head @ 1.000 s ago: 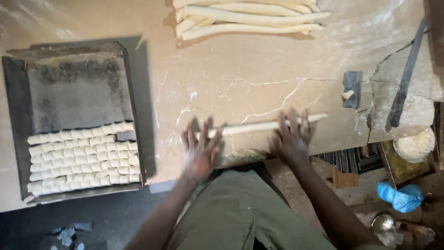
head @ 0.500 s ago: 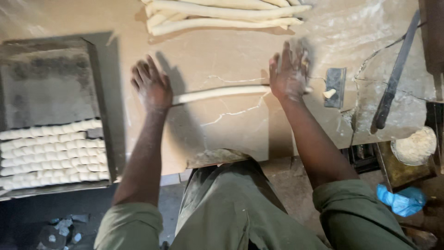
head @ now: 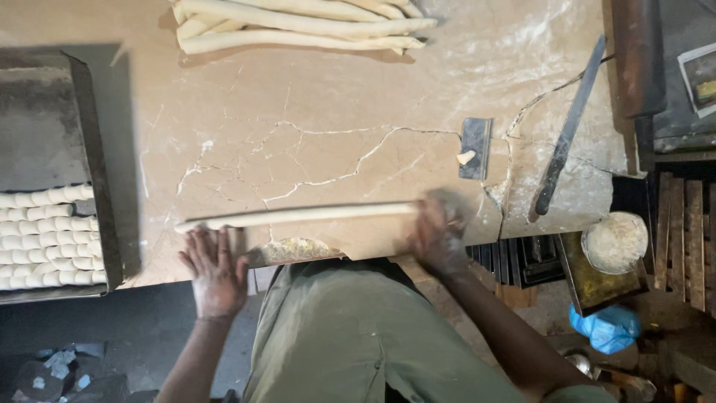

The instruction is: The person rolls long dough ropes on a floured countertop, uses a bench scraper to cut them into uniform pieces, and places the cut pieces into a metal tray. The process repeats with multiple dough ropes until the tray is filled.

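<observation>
A long thin rope of pale dough (head: pixel 298 216) lies across the cracked beige stone worktop (head: pixel 313 134), near its front edge. My left hand (head: pixel 215 270) lies flat with fingers spread just below the rope's left end, fingertips touching it. My right hand (head: pixel 438 237) is blurred and rests palm-down on the rope's right end. Neither hand grips anything.
Several finished dough ropes (head: pixel 298 26) are piled at the far edge. A dark metal tray (head: pixel 89 149) on the left holds rows of small cut dough pieces (head: pixel 48 239). A metal scraper (head: pixel 475 148), a long knife (head: pixel 568 130) and a bowl of flour (head: pixel 614 241) sit to the right.
Both hands have drawn back toward the table's front edge, and the dough rope has rolled with them and become longer and thinner. The camera view has shifted.
</observation>
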